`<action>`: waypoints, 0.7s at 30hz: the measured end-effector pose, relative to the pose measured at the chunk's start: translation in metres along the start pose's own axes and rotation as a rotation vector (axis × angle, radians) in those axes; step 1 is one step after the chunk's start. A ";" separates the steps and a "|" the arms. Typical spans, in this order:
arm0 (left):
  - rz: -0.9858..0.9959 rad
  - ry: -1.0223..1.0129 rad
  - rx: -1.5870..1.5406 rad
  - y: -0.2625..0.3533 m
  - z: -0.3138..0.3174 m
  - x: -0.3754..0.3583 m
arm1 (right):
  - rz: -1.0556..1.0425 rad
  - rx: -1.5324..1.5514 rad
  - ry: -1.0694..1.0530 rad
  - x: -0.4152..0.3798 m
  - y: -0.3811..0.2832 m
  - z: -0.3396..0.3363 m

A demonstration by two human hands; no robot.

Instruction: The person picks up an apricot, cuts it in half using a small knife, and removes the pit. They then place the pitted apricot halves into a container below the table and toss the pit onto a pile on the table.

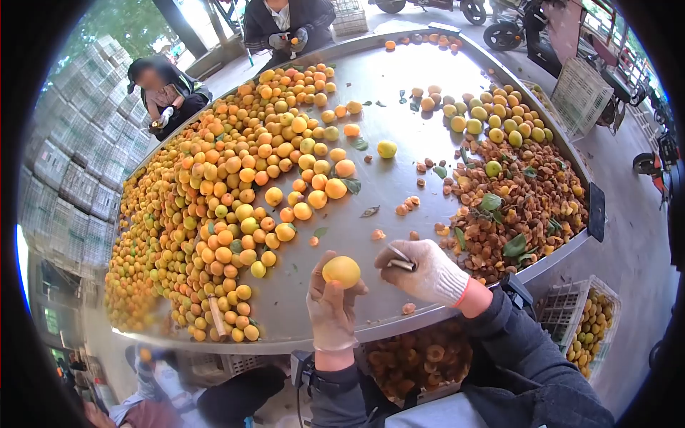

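Note:
My left hand (332, 305), in a thin pale glove, holds up a yellow apricot (341, 272) between thumb and fingers, over the table's near edge. To its right, my right hand (431, 273), in a white knit glove, is closed around a small metal tool (401, 257) with two thin prongs pointing left. The tool and the apricot are apart. A large heap of whole apricots (235, 192) covers the metal table's (371, 235) left side. Brown-orange pits and scraps (514, 207) with green leaves are piled at the right.
A crate of halved apricots (421, 357) is below the table edge before me. Another crate with yellow-green fruit (596, 321) stands on the floor at right. Co-workers (285, 32) sit around the table. Stacked crates (78, 157) line the left. Scooters are parked behind.

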State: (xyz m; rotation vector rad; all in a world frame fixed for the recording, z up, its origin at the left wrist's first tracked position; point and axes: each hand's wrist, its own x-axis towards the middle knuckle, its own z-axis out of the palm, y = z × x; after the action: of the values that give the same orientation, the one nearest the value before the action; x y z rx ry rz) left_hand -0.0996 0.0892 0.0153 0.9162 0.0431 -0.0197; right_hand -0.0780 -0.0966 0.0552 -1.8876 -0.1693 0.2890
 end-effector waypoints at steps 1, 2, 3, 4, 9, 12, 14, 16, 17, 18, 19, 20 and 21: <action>0.002 0.007 0.003 -0.002 -0.003 0.000 | -0.061 -0.041 -0.039 -0.004 0.000 0.002; -0.001 0.020 0.004 -0.005 -0.004 0.000 | -0.122 -0.080 -0.078 -0.007 -0.001 0.005; -0.005 0.033 0.004 -0.007 -0.006 0.000 | -0.236 -0.146 -0.049 -0.007 0.006 0.013; -0.005 0.037 0.006 -0.008 -0.008 -0.001 | -0.236 -0.143 -0.052 -0.008 0.009 0.017; 0.035 0.007 0.037 -0.013 -0.014 0.002 | -0.273 -0.245 -0.128 -0.011 0.010 0.025; 0.048 -0.012 0.024 -0.011 -0.010 0.001 | -0.282 -0.262 -0.121 -0.010 0.014 0.027; 0.032 -0.003 0.028 -0.010 -0.010 0.001 | -0.311 -0.265 -0.097 -0.010 0.015 0.028; 0.017 0.005 0.035 -0.008 -0.012 0.001 | -0.309 -0.271 -0.055 -0.010 0.015 0.029; 0.004 0.010 0.035 -0.007 -0.012 0.000 | -0.309 -0.271 -0.055 -0.009 0.015 0.029; -0.009 0.015 0.035 -0.006 -0.013 -0.001 | -0.289 -0.341 -0.039 -0.009 0.015 0.029; -0.010 0.014 0.036 -0.006 -0.013 -0.001 | -0.269 -0.411 -0.021 -0.008 0.015 0.030; 0.010 0.017 0.078 -0.005 -0.013 -0.001 | -0.267 -0.410 -0.020 -0.009 0.014 0.031; 0.031 0.020 0.121 -0.005 -0.013 -0.001 | -0.235 -0.475 0.015 -0.009 0.014 0.032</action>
State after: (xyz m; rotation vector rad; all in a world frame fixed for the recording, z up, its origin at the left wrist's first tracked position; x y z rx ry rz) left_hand -0.1015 0.0966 0.0033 1.0379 0.0462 0.0157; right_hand -0.0956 -0.0747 0.0333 -2.3103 -0.4799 0.0754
